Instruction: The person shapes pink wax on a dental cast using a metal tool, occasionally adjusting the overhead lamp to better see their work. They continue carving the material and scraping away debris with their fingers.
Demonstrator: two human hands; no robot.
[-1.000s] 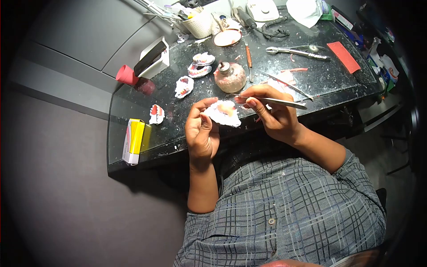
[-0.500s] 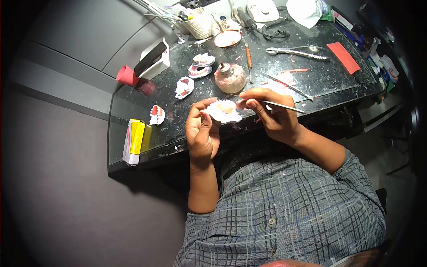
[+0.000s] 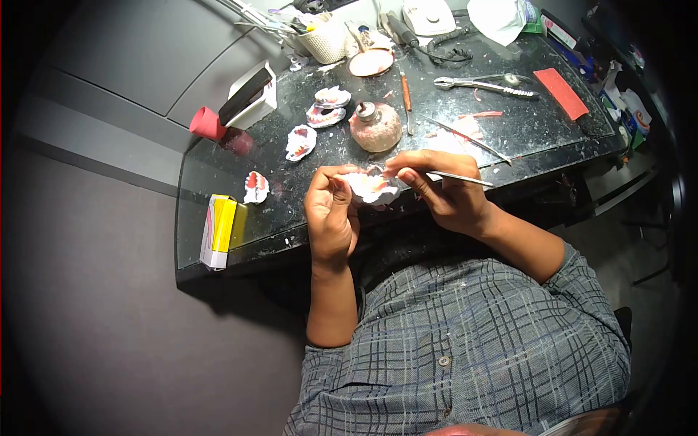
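A white dental cast [image 3: 372, 192] with pink wax on it is held in my left hand [image 3: 331, 211], fingers behind and thumb in front, just over the desk's front edge. Between the thumb and fingers of my right hand [image 3: 447, 187] is a thin metal wax carver [image 3: 465, 179]. Its handle points out to the right, and its working end is close to the cast; whether it touches cannot be made out. Just beyond the cast stands a round glass spirit burner [image 3: 376, 129] with a metal neck, smeared with pink wax.
Other casts [image 3: 301, 143] stand left of the burner, one [image 3: 256, 187] nearer the yellow box [image 3: 219, 231]. An orange-handled wax knife [image 3: 406, 94], another carver [image 3: 465, 138], pliers [image 3: 487, 87] and a red wax sheet [image 3: 561, 94] lie behind and right. A red cup [image 3: 207, 123] sits left.
The cast has turned in my left hand, so more pink wax and its arch shape show. My right hand has shifted slightly left with the carver.
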